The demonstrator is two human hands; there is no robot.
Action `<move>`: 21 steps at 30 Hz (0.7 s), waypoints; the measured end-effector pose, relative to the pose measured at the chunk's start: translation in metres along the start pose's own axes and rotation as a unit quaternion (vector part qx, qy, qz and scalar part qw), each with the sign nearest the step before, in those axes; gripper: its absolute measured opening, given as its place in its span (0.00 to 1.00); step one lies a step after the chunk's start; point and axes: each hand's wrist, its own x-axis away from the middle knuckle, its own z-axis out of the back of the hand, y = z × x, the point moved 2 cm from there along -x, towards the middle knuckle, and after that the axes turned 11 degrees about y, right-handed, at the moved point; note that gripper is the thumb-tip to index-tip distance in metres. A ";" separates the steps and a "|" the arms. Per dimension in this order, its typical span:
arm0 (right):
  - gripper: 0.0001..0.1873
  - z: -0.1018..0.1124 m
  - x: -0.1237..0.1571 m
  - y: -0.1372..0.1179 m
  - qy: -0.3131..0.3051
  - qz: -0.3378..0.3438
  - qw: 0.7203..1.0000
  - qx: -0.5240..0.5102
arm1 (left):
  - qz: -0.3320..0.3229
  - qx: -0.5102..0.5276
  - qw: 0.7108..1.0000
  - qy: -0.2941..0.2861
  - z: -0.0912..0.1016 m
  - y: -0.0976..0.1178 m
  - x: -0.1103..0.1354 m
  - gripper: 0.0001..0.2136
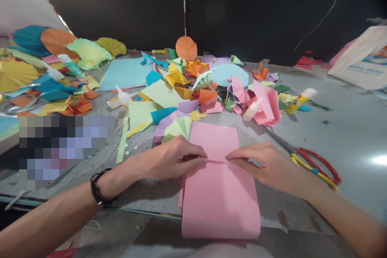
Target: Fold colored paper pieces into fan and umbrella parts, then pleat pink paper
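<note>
A pink sheet of paper (pixel 220 193) lies lengthwise on the grey mat (pixel 151 193) in front of me, its near end curling over the table edge. A raised fold runs across its middle. My left hand (pixel 172 159), with a black band on the wrist, pinches the left end of that fold. My right hand (pixel 263 163) pinches the right end. The fingertips of the two hands nearly meet at the crease.
Red-and-yellow scissors (pixel 314 165) lie just right of my right hand. Several folded coloured papers (pixel 193 84) and glue bottles (pixel 252 109) crowd the table beyond. Paper fans (pixel 57 44) pile at the far left. A white bag (pixel 365 58) sits far right.
</note>
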 end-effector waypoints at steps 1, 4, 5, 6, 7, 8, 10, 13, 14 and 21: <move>0.13 0.001 0.000 0.001 0.004 0.003 1.000 0.009 | 0.000 0.000 1.000 0.006 0.001 0.000 0.000 0.13; 0.13 0.005 -0.002 0.003 0.013 0.011 0.999 0.030 | 0.013 -0.001 1.000 0.020 0.005 -0.001 -0.001 0.13; 0.13 0.006 -0.002 0.004 0.013 0.012 0.999 0.033 | 0.017 -0.001 1.000 0.020 0.006 -0.001 -0.001 0.12; 0.13 0.007 -0.002 0.005 0.011 0.013 0.999 0.034 | 0.021 -0.001 1.000 0.018 0.006 -0.001 -0.001 0.12; 0.13 0.007 -0.002 0.006 0.009 0.013 0.999 0.034 | 0.023 -0.001 1.000 0.015 0.007 -0.001 -0.001 0.12; 0.13 0.007 -0.002 0.006 0.006 0.012 0.999 0.034 | 0.025 0.001 1.000 0.011 0.006 -0.001 -0.001 0.13; 0.12 0.007 -0.001 0.007 0.001 0.008 0.999 0.034 | 0.033 0.006 0.999 0.003 0.006 -0.002 -0.001 0.13; 0.12 0.005 -0.001 0.007 0.002 -0.002 1.000 0.025 | 0.048 0.012 0.999 -0.003 0.004 -0.004 0.000 0.13; 0.12 0.003 0.000 0.007 0.002 -0.005 1.000 0.019 | 0.049 0.014 0.999 -0.004 0.003 -0.004 0.000 0.13; 0.13 -0.008 0.003 0.005 0.012 0.015 1.000 -0.011 | 0.029 0.018 0.999 -0.006 0.000 -0.001 0.000 0.12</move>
